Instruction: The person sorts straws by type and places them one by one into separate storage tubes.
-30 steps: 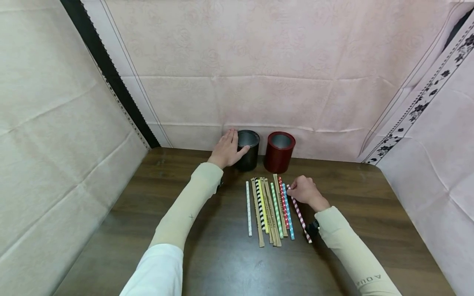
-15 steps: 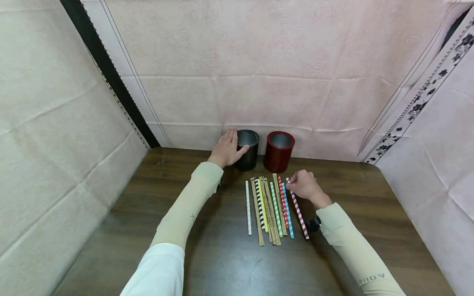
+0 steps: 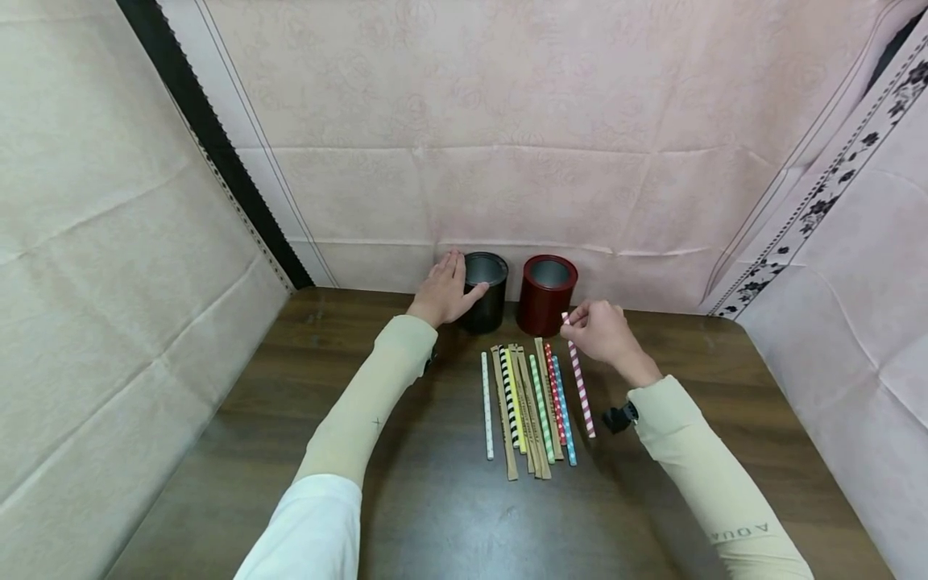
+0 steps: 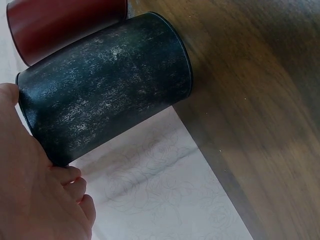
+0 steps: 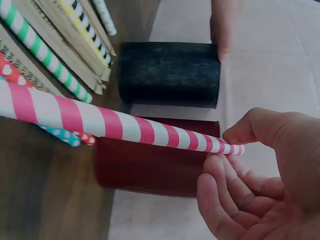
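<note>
A pink-and-white striped paper straw [image 5: 120, 124] is pinched near its far end between the thumb and fingertips of my right hand [image 3: 603, 332]. It slants up off the table, in front of the red cylindrical cup [image 3: 545, 302]. My left hand [image 3: 444, 292] holds the black cylindrical cup [image 4: 107, 85] at its left side and rim, thumb on the near side of the rim. Both cups stand upright, mouths up. Several paper straws lie side by side in front of them, among them a blue one [image 3: 566, 419], a green-striped one [image 3: 540, 411] and a white one [image 3: 487, 407].
Some straws are in brown paper sleeves [image 3: 505, 419]. The wooden table [image 3: 435, 515] ends behind the cups at a pale cloth wall [image 3: 522, 193]. Cloth also hangs on the left [image 3: 145, 306] and right [image 3: 834, 338].
My right hand has lifted the pink-striped straw from the right end of the row and moved it away from me, toward the red cup. My left hand stays on the black cup.
</note>
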`<state>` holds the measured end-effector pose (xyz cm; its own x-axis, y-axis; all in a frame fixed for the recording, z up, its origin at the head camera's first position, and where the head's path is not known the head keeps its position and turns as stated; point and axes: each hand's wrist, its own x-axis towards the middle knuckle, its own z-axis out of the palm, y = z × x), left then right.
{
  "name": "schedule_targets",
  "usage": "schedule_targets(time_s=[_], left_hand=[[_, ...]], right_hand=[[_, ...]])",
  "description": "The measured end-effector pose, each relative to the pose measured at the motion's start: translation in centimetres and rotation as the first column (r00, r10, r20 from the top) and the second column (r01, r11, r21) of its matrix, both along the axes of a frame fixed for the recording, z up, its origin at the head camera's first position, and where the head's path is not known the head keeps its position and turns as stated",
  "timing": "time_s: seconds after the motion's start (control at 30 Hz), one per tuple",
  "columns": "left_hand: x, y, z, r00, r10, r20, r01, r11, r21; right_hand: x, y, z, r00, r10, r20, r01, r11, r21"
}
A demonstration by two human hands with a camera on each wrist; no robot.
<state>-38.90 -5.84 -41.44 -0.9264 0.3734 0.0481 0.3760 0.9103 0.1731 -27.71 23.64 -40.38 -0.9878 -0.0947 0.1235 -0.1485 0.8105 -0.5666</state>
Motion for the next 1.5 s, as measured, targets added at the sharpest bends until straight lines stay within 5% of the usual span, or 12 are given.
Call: schedule_targets(time_s=[0.37,0.97,1.5], left_hand=[[0.2,-0.1,0.1,1.000,0.005,0.002,-0.005,1.000,-0.008],[0.7,0.1,0.6,1.000,0.011,-0.015,-0.011,1.000,-0.011],[0.2,0.0,0.2,1.000,0.005,-0.022,-0.006,0.999,-0.042]], right_hand=[[-0.2,-0.3,3.8,0.989,-0.029,-0.147,0.023,0.999,-0.042],[-1.5,-3.3,11.2,0.915,-0.058,-0.400,-0.010,0.986,-0.166],[-4.1,-8.2,13.9,0.797,-0.094,-0.596,-0.106,0.951,-0.292]])
